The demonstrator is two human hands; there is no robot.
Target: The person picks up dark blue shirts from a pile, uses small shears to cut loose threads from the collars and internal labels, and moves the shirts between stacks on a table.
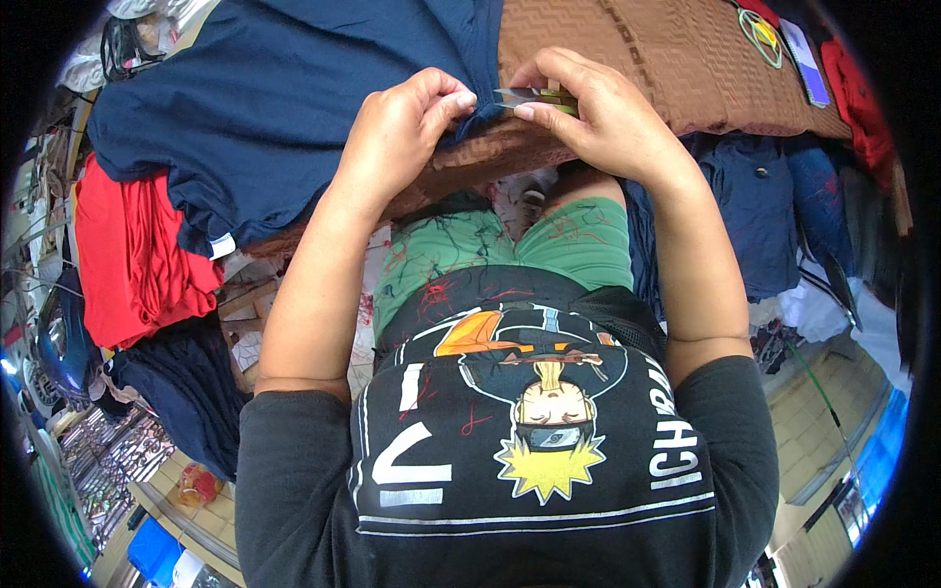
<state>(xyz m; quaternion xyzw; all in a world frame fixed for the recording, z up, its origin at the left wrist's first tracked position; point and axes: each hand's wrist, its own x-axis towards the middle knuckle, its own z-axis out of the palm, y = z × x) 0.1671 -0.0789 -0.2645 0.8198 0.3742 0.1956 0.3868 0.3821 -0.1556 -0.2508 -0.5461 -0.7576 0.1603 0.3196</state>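
Bare brown cloth (657,59) runs from navy garment edge (484,49) past right hand (606,110).

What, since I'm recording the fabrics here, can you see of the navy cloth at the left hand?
The navy cloth is plain, dark and soft-looking, spread in loose folds over the brown patterned cloth. Its lower left droops, partly hiding the red cloth, and a small white tag shows there. Its top leaves the picture. The left hand pinches its right edge; the tips of the snips in the right hand are close by, but whether they touch it is unclear.
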